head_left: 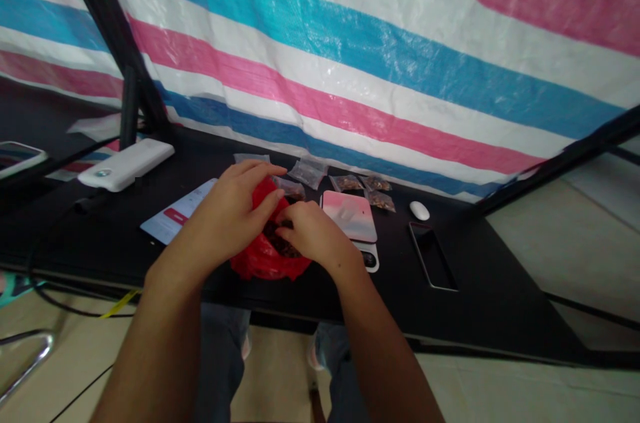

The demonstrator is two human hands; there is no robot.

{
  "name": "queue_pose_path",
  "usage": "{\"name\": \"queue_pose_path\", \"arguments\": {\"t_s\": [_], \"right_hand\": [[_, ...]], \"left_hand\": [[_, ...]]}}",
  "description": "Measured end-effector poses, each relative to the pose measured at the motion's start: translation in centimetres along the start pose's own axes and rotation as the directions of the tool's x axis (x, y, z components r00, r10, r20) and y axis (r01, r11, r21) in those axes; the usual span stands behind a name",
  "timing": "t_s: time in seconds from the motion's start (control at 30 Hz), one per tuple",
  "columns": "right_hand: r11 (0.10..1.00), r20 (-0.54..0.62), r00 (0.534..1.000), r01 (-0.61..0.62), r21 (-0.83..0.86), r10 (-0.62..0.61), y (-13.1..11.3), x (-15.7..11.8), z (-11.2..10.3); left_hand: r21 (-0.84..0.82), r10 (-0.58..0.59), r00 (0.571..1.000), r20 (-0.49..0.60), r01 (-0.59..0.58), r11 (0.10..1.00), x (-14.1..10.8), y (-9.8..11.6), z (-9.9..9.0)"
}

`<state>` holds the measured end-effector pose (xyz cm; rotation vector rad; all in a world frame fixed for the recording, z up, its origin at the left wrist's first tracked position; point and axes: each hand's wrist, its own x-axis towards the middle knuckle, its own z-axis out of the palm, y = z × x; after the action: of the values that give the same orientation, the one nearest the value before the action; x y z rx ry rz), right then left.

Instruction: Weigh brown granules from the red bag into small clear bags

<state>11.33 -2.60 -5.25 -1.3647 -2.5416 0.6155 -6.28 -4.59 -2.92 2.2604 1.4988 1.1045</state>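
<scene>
A red plastic bag sits open on the black table in front of me, with small dark brown pieces inside. My left hand is at the bag's left side, holding its raised rim between thumb and fingers. Curled fingers of my right hand reach into the mouth of the bag, among the pieces. Their tips are partly hidden, so what they pinch cannot be made out. Just right of that hand lies a small white digital scale with a shiny pinkish plate.
Behind the scale lie small filled clear bags; another clear bag looks flat. To the right are a white mouse and a phone. On the left are a tablet and a white box-like device. Striped sheeting hangs behind.
</scene>
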Motion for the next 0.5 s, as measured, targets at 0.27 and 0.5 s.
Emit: {"name": "queue_pose_path", "arguments": {"t_s": [0.27,0.5], "right_hand": [[1.000,-0.074,0.997,0.022,0.015,-0.021,-0.5,0.5,0.7],[0.987,0.002,1.000,-0.027,-0.159,0.028,-2.0,-0.1,1.5]], "left_hand": [[-0.002,0.001,0.997,0.074,-0.001,1.000,0.2,-0.5,0.8],[-0.004,-0.047,0.982,0.183,0.049,0.999,0.1,-1.2,0.7]]}}
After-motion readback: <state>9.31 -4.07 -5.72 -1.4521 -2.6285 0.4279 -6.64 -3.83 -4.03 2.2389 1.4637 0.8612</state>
